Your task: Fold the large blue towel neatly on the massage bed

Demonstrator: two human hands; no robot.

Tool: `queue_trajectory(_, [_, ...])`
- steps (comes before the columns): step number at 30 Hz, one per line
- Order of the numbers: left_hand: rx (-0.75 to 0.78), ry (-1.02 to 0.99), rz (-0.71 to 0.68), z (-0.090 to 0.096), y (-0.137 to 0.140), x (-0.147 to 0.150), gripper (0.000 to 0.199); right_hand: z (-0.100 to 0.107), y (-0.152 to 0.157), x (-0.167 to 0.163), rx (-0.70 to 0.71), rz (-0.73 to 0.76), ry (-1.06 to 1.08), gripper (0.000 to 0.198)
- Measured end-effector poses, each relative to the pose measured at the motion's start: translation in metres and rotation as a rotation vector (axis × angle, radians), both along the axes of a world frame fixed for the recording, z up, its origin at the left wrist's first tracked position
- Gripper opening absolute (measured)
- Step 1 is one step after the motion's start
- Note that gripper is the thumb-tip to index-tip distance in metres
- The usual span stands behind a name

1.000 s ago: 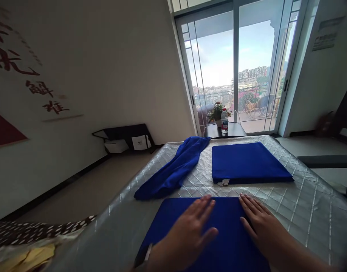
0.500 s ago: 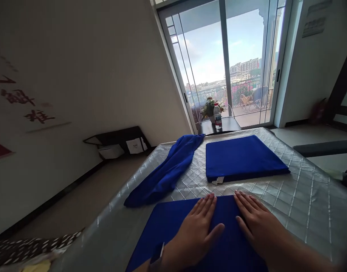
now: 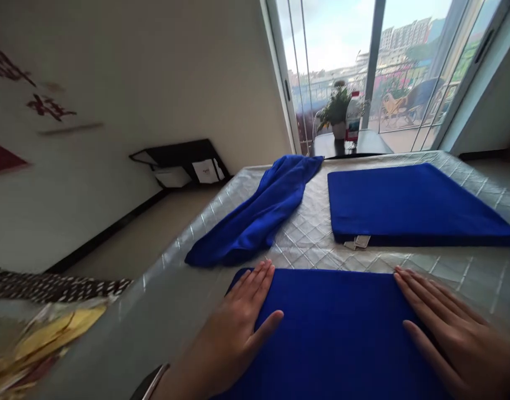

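Note:
A folded blue cloth (image 3: 334, 328) lies flat in front of me on the quilted silvery cover (image 3: 296, 244). My left hand (image 3: 242, 316) rests flat on its left side, fingertips at the far left corner and thumb spread. At the right side, my right hand (image 3: 450, 328) lies flat with fingers outstretched, its fingertips at the far right corner. Beyond it sits a second folded blue cloth (image 3: 405, 203) with a small white label (image 3: 361, 241) on its near edge. To the left of that is a loose, crumpled blue cloth (image 3: 255, 214).
A plant in a pot (image 3: 337, 114) and a plastic bottle (image 3: 353, 119) stand on a small dark table (image 3: 369, 143) by the sliding glass door (image 3: 375, 61). A black shelf (image 3: 182, 153) is at the left wall. Yellow and dotted items (image 3: 59, 333) lie at lower left.
My hands have slid apart from the middle of the near folded cloth, the left to the left and the right to the right. The view has tilted down and come closer.

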State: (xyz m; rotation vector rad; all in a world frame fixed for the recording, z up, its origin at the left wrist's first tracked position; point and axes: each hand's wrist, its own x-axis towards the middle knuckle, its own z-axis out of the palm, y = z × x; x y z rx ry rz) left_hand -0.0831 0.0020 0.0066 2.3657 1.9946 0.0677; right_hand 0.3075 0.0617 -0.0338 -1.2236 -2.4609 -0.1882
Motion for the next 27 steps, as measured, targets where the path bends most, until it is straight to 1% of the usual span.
queue_trajectory(4, [-0.033,-0.019,0.002,0.004,0.0,-0.003,0.08,0.007,0.001,0.0,-0.064,0.006,-0.057,0.079])
queue_trajectory(7, [-0.02,-0.031,0.021,0.002,0.0,-0.012,0.078,0.01,0.0,-0.001,-0.06,0.028,-0.084,0.078])
queue_trajectory(11, [0.009,-0.036,0.044,-0.003,0.002,-0.021,0.075,0.01,-0.002,-0.003,-0.06,0.03,-0.067,0.076])
queue_trajectory(16, [0.012,-0.053,0.051,-0.006,0.003,-0.025,0.075,0.014,-0.004,-0.007,-0.095,0.009,-0.017,0.073])
queue_trajectory(20, [0.01,-0.08,0.054,-0.006,0.003,-0.024,0.074,0.013,-0.005,-0.008,-0.125,0.001,0.054,0.069])
queue_trajectory(23, [0.022,-0.092,0.05,-0.003,0.005,-0.019,0.073,0.015,-0.005,-0.009,-0.123,-0.007,0.075,0.067])
queue_trajectory(27, [0.004,-0.093,0.099,0.004,0.005,-0.006,0.072,0.027,-0.007,-0.013,-0.095,0.009,0.041,0.063])
